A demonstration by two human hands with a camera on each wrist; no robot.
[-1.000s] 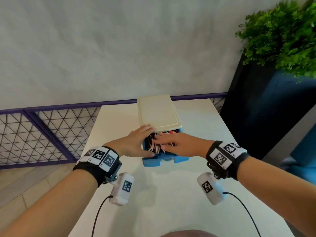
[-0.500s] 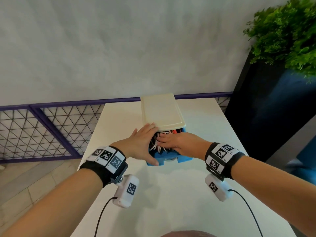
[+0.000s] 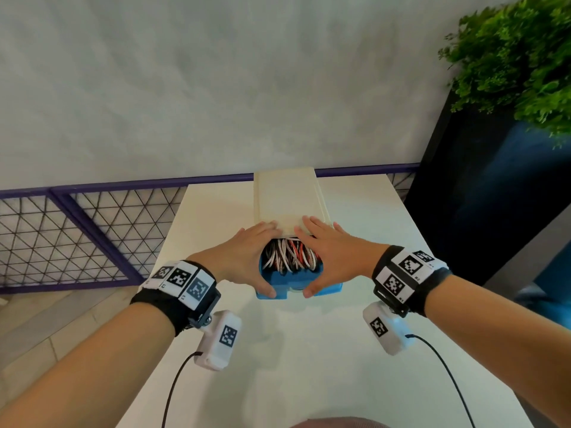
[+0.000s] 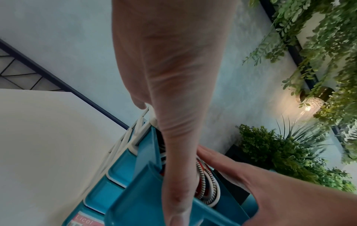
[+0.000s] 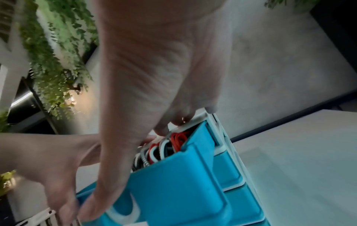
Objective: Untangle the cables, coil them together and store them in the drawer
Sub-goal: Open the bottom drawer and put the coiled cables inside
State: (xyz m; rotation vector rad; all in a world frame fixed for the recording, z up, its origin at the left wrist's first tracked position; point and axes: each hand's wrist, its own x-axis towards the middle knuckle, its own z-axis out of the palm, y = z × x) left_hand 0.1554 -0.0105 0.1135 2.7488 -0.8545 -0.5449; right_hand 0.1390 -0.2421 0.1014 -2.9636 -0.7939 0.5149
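Observation:
A cream drawer unit [image 3: 287,199] stands at the far middle of the white table. Its top blue drawer [image 3: 296,278] is pulled out toward me and holds a bundle of white, red and black cables [image 3: 289,257]. My left hand [image 3: 247,256] lies along the drawer's left side, fingers straight onto the unit's top edge, thumb pressed on the drawer front. My right hand [image 3: 335,254] mirrors it on the right side. In the left wrist view my left hand [image 4: 173,107] reaches over the drawer [image 4: 135,198] and cables [image 4: 206,183]. The right wrist view shows the cables [image 5: 168,146] inside the drawer [image 5: 183,175].
The white table [image 3: 309,366] stretches toward me, bare in front of the unit. A purple mesh railing [image 3: 92,230] runs along the far left edge. A dark planter with a green plant [image 3: 525,57] stands to the right. Lower blue drawers [image 5: 228,171] are closed.
My right hand has come off the cables and moved to the drawer's right side, thumb onto the front. My left hand has stayed on the left side, its fingers now further onto the unit's top.

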